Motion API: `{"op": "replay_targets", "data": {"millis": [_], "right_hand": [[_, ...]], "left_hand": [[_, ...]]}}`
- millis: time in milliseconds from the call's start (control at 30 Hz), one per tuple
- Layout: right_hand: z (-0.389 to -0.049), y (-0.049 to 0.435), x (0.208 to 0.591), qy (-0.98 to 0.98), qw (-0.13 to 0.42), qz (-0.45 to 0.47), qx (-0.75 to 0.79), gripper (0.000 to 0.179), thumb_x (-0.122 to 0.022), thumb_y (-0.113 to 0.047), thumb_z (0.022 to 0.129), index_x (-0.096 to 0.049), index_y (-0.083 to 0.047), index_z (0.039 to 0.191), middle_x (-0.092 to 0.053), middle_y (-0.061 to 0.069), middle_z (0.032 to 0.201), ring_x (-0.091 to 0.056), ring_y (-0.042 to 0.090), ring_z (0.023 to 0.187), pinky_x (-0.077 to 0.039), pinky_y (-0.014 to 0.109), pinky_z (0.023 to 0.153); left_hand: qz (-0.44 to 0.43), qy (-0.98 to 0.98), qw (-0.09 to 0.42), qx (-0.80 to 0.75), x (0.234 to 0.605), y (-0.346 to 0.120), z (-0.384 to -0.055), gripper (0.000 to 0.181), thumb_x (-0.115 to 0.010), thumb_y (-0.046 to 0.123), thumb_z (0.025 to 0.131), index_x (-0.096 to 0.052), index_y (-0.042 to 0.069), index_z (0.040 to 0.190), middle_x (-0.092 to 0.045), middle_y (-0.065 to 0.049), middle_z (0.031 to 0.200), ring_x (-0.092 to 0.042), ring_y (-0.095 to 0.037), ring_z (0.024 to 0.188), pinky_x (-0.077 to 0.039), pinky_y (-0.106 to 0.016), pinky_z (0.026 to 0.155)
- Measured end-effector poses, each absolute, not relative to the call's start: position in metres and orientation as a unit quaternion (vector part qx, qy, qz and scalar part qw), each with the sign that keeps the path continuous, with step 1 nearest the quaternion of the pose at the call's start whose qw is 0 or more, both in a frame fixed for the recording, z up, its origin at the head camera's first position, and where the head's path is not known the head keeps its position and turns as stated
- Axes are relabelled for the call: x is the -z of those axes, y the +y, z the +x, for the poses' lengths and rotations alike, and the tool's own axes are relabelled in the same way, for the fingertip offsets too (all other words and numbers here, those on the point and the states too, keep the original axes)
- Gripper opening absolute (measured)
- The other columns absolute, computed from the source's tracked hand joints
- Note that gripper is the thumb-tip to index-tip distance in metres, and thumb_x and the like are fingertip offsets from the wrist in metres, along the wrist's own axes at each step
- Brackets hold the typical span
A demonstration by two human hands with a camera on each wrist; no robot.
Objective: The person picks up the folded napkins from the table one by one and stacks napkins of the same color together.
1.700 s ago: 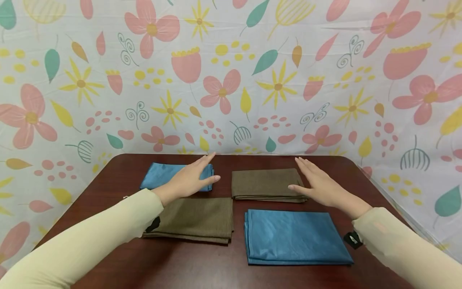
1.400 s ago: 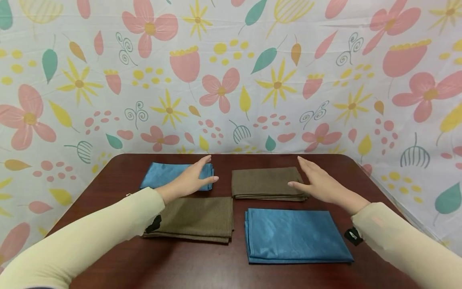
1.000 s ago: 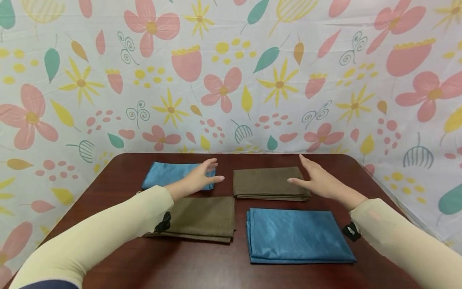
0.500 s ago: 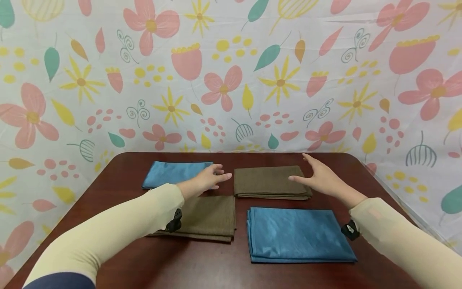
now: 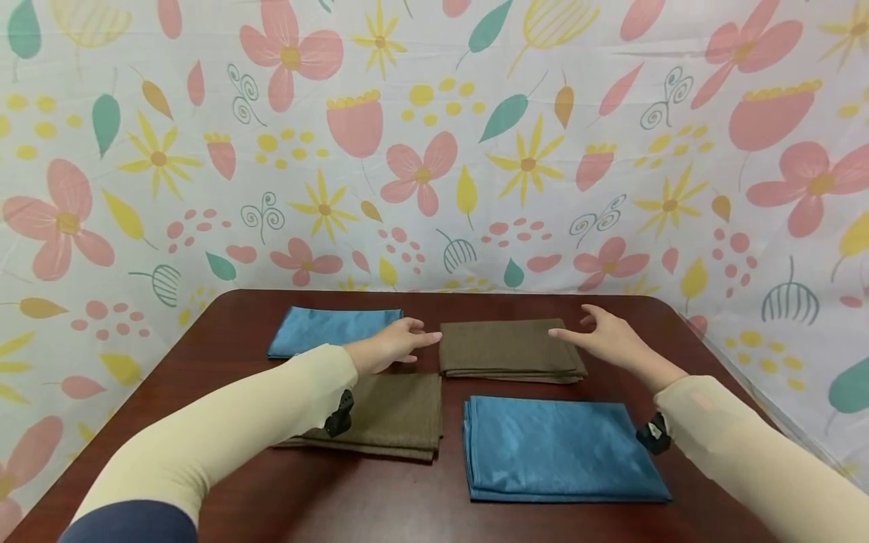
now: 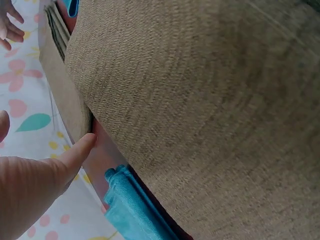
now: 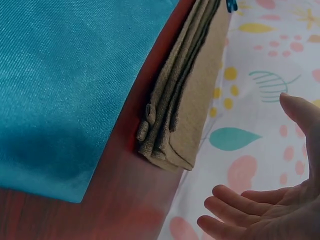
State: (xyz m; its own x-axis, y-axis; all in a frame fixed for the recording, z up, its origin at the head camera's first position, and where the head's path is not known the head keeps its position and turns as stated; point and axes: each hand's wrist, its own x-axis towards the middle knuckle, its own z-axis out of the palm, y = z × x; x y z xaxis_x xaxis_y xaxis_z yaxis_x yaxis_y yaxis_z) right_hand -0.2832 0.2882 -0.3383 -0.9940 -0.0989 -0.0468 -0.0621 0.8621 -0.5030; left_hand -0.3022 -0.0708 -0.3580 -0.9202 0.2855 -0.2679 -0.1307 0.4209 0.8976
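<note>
In the head view my left hand (image 5: 390,347) hovers above the gap between the far blue folded cloth (image 5: 333,328) and the near brown folded cloth (image 5: 403,415). Its thumb points at the left end of the far brown folded cloth (image 5: 505,348). My right hand (image 5: 614,339) is held by that cloth's right end, fingers slightly bent, thumb stretched toward it. Neither hand holds anything. The right wrist view shows the far brown cloth's layered edge (image 7: 175,100) apart from the right hand's loose fingers (image 7: 227,210). In the left wrist view the left thumb (image 6: 75,155) appears close to the far brown cloth's end.
A near blue folded cloth (image 5: 557,452) lies at the front right of the dark red-brown table (image 5: 380,505). Behind the table hangs a white sheet (image 5: 434,188) printed with flowers and leaves. Black wrist cameras (image 5: 339,413) sit under both cuffs.
My left hand has moved right and a little lower, from over the far blue cloth toward the far brown one. My right hand's fingers have bent more; it has shifted slightly. The cloths lie as before.
</note>
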Motion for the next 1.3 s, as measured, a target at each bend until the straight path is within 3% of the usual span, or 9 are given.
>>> {"op": "replay_targets", "data": {"millis": [367, 567, 667, 833, 1000, 1133, 1300], "right_hand": [[-0.290, 0.296, 0.345, 0.950, 0.072, -0.019, 0.303, 0.108, -0.056, -0.069, 0.085, -0.021, 0.009, 0.150, -0.045, 0.033, 0.137, -0.050, 0.044, 0.120, -0.049, 0.057, 0.094], [-0.299, 0.302, 0.353, 0.933, 0.106, -0.004, 0.345, 0.107, -0.057, -0.067, 0.087, -0.018, 0.011, 0.150, -0.029, 0.035, 0.148, -0.035, 0.049, 0.133, -0.037, 0.063, 0.106], [-0.302, 0.304, 0.356, 0.923, 0.119, 0.004, 0.366, 0.106, -0.057, -0.064, 0.088, -0.016, 0.013, 0.149, -0.024, 0.035, 0.150, -0.037, 0.048, 0.131, -0.038, 0.061, 0.106], [-0.303, 0.303, 0.359, 0.908, 0.134, 0.020, 0.397, 0.103, -0.058, -0.060, 0.089, -0.019, 0.016, 0.147, -0.036, 0.034, 0.143, -0.051, 0.040, 0.116, -0.050, 0.050, 0.100], [-0.304, 0.300, 0.361, 0.899, 0.139, 0.036, 0.415, 0.099, -0.057, -0.058, 0.091, -0.022, 0.018, 0.145, -0.043, 0.033, 0.137, -0.055, 0.036, 0.113, -0.054, 0.043, 0.095], [-0.306, 0.300, 0.362, 0.887, 0.146, 0.047, 0.436, 0.081, -0.053, -0.044, 0.098, -0.027, 0.019, 0.141, -0.048, 0.032, 0.129, -0.057, 0.033, 0.108, -0.056, 0.040, 0.092], [-0.315, 0.303, 0.366, 0.868, 0.164, 0.068, 0.464, 0.060, -0.045, -0.024, 0.102, -0.027, 0.020, 0.139, -0.057, 0.019, 0.111, -0.061, 0.021, 0.092, -0.057, 0.039, 0.088]], "left_hand": [[0.046, 0.797, 0.236, -0.554, 0.366, -0.062, -0.308, 0.061, -0.049, 0.030, 0.103, -0.028, -0.004, 0.149, -0.040, -0.022, 0.148, -0.046, -0.035, 0.133, -0.050, -0.046, 0.101], [0.042, 0.799, 0.244, -0.548, 0.371, -0.056, -0.310, 0.056, -0.049, 0.022, 0.103, -0.029, -0.006, 0.148, -0.041, -0.022, 0.148, -0.048, -0.034, 0.130, -0.051, -0.043, 0.099], [0.039, 0.800, 0.248, -0.546, 0.374, -0.054, -0.312, 0.055, -0.048, 0.018, 0.103, -0.029, -0.006, 0.148, -0.039, -0.022, 0.149, -0.050, -0.034, 0.129, -0.052, -0.041, 0.098], [0.032, 0.790, 0.255, -0.557, 0.374, -0.051, -0.314, 0.054, -0.048, 0.016, 0.103, -0.029, -0.007, 0.148, -0.039, -0.023, 0.149, -0.052, -0.035, 0.127, -0.053, -0.040, 0.098], [0.022, 0.785, 0.257, -0.564, 0.374, -0.049, -0.316, 0.054, -0.050, 0.018, 0.103, -0.031, -0.008, 0.147, -0.044, -0.023, 0.146, -0.055, -0.034, 0.125, -0.053, -0.039, 0.097], [0.016, 0.789, 0.248, -0.562, 0.375, -0.047, -0.319, 0.052, -0.050, 0.016, 0.102, -0.034, -0.011, 0.144, -0.047, -0.024, 0.142, -0.057, -0.033, 0.123, -0.053, -0.038, 0.097], [0.008, 0.794, 0.243, -0.557, 0.378, -0.045, -0.323, 0.050, -0.050, 0.012, 0.102, -0.036, -0.013, 0.142, -0.047, -0.026, 0.142, -0.057, -0.033, 0.123, -0.052, -0.037, 0.099]]}}
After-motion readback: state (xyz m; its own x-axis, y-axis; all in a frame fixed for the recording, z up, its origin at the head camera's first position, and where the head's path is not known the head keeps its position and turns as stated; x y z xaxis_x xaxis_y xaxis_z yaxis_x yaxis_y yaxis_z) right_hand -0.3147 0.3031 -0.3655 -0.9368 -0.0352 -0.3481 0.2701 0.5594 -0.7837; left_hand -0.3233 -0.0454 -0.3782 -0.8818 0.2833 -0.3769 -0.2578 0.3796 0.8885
